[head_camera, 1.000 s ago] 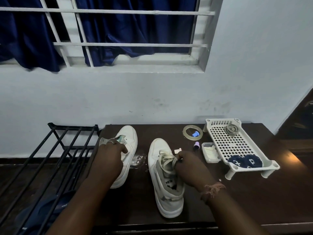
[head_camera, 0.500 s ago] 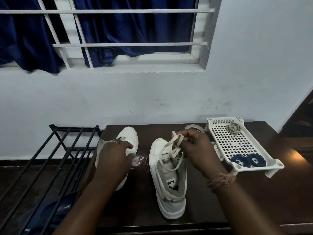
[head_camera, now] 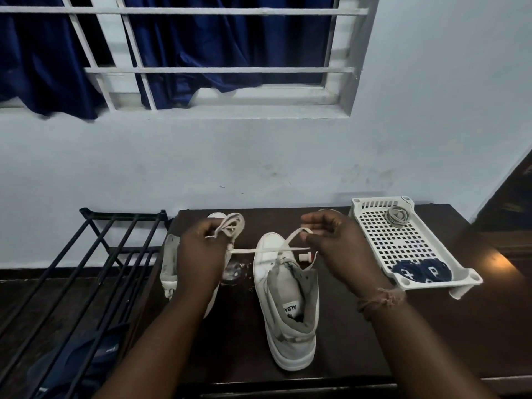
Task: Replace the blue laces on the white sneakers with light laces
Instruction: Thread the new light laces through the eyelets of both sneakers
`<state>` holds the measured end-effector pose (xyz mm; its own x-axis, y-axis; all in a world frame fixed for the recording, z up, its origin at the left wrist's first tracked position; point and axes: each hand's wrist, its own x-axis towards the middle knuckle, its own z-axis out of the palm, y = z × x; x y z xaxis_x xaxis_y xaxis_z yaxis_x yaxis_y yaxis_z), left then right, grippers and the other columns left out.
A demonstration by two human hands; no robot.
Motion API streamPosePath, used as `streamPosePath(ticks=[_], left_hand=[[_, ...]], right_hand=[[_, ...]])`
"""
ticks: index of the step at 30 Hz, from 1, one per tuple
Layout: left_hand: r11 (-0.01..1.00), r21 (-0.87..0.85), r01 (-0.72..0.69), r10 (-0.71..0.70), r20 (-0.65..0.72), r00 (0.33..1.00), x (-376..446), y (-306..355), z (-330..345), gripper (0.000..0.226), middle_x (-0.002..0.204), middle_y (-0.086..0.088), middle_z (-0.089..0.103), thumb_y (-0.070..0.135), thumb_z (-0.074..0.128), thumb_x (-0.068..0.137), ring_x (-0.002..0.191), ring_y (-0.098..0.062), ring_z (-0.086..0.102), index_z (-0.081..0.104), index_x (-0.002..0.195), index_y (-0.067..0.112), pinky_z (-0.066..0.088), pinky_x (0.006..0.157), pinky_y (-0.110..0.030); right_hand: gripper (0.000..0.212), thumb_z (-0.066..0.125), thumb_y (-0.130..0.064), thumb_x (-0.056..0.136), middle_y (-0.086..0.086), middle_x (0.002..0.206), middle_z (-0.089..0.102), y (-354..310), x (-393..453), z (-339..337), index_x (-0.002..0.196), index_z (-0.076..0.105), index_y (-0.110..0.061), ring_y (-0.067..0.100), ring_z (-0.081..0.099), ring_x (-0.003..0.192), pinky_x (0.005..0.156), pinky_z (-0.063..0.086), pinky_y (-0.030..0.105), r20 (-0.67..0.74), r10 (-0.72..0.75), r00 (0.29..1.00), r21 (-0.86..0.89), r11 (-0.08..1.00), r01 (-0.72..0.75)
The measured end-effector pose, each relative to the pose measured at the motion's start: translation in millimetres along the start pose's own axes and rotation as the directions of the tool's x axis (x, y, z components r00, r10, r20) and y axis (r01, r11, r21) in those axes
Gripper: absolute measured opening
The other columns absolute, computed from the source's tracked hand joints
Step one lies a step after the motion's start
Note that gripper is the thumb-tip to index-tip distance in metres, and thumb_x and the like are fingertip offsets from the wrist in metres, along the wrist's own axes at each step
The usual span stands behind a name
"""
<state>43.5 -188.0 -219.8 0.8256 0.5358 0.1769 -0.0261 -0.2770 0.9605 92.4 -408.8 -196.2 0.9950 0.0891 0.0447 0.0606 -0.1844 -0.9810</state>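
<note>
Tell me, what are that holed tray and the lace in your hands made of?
The tray looks like moulded plastic: matte white, a stiff grid of square holes. The lace looks like flat woven fabric, perhaps cotton: pale, limp, looping between the left hand and right hand.

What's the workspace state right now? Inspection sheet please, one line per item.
Surface: dark wooden table, against a pale wall.
Job's things: two white sneakers, left sneaker and right sneaker, unlaced; light lace stretched between the hands; blue laces bundled in the white tray.
Clutter: grey lace coil in the tray; small white cap by the right sneaker.
Hands: left hand and right hand both pinch the light lace.
Cables: nothing seen.
Surroundings: black metal rack on the left; barred window with blue curtain.
</note>
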Motion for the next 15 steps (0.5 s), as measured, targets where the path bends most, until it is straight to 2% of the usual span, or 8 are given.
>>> streamPosePath(ticks=[2, 4, 6, 7, 10, 11, 13, 15], left_hand=[[0.998, 0.058, 0.009, -0.007, -0.034, 0.999, 4, 0, -3, 0.015, 0.085, 0.005, 0.074, 0.015, 0.073, 0.088, 0.079, -0.01, 0.07, 0.072, 0.098, 0.026, 0.05, 0.071, -0.027], [0.977, 0.204, 0.063, -0.075, 0.05, 0.996, 2, -1, 1, 0.04, 0.116, 0.006, 0.067, 0.009, 0.072, 0.086, 0.1, -0.002, 0.067, 0.064, 0.123, 0.023, 0.051, 0.083, -0.02], [0.949, 0.316, 0.002, -0.063, 0.182, 0.981, -5, -2, 9, 0.063, 0.143, 0.004, 0.053, 0.015, 0.074, 0.085, 0.129, -0.008, 0.052, 0.052, 0.143, 0.026, 0.043, 0.107, -0.029], [0.957, 0.283, -0.064, -0.015, 0.268, 0.963, -10, 1, 15, 0.065, 0.145, 0.009, 0.051, 0.022, 0.076, 0.085, 0.133, -0.008, 0.048, 0.051, 0.145, 0.029, 0.04, 0.112, -0.032], [0.992, 0.075, -0.103, 0.055, 0.474, 0.879, -19, 6, 29, 0.058, 0.125, 0.018, 0.068, 0.045, 0.083, 0.077, 0.11, -0.003, 0.067, 0.061, 0.13, 0.044, 0.053, 0.1, -0.036], [0.99, 0.075, -0.122, 0.073, 0.474, 0.877, -19, 4, 31, 0.051, 0.114, 0.018, 0.072, 0.042, 0.083, 0.076, 0.099, -0.003, 0.071, 0.064, 0.123, 0.049, 0.056, 0.094, -0.035], [0.972, 0.12, -0.2, 0.136, 0.408, 0.903, -17, 3, 30, 0.037, 0.095, 0.017, 0.075, 0.023, 0.077, 0.085, 0.082, 0.0, 0.071, 0.071, 0.113, 0.047, 0.057, 0.082, -0.029], [0.964, 0.152, -0.22, 0.16, 0.331, 0.93, -15, 8, 25, 0.025, 0.086, 0.015, 0.076, 0.012, 0.07, 0.092, 0.076, 0.0, 0.071, 0.079, 0.102, 0.033, 0.055, 0.072, -0.02]], right_hand=[[0.021, 0.067, 0.004, 0.085, 0.011, 0.087, 0.073, -2, 1, 4, 0.096, 0.07, -0.014, 0.018, 0.072, 0.071, 0.06, 0.057, 0.03, -0.125, -0.024, 0.992, 0.029, 0.999, 0.028], [0.022, 0.062, 0.007, 0.087, 0.019, 0.093, 0.07, -5, 3, 11, 0.098, 0.067, -0.01, 0.025, 0.074, 0.074, 0.061, 0.057, 0.033, -0.173, 0.033, 0.984, 0.199, 0.98, 0.002], [0.029, 0.064, 0.011, 0.085, 0.023, 0.108, 0.065, -7, 3, 22, 0.106, 0.064, -0.009, 0.034, 0.073, 0.091, 0.068, 0.06, 0.036, -0.06, 0.122, 0.991, 0.407, 0.909, -0.087], [0.032, 0.068, 0.01, 0.084, 0.023, 0.114, 0.063, -6, 2, 27, 0.108, 0.065, -0.011, 0.037, 0.071, 0.099, 0.074, 0.061, 0.039, 0.006, 0.139, 0.99, 0.456, 0.881, -0.127], [0.034, 0.063, 0.011, 0.087, 0.017, 0.117, 0.065, 3, -3, 39, 0.108, 0.07, -0.015, 0.03, 0.071, 0.105, 0.09, 0.057, 0.044, 0.138, 0.116, 0.984, 0.501, 0.848, -0.17], [0.035, 0.057, 0.012, 0.089, 0.017, 0.116, 0.067, 6, -4, 40, 0.109, 0.071, -0.013, 0.024, 0.071, 0.105, 0.095, 0.055, 0.043, 0.173, 0.109, 0.979, 0.505, 0.843, -0.183], [0.03, 0.055, 0.008, 0.092, 0.018, 0.114, 0.07, 7, -4, 36, 0.111, 0.07, -0.011, 0.016, 0.068, 0.105, 0.099, 0.053, 0.041, 0.243, 0.096, 0.965, 0.465, 0.862, -0.203], [0.027, 0.061, -0.002, 0.092, 0.005, 0.106, 0.074, 5, -2, 27, 0.114, 0.07, -0.016, 0.003, 0.067, 0.097, 0.087, 0.056, 0.03, 0.293, 0.056, 0.954, 0.277, 0.951, -0.141]])
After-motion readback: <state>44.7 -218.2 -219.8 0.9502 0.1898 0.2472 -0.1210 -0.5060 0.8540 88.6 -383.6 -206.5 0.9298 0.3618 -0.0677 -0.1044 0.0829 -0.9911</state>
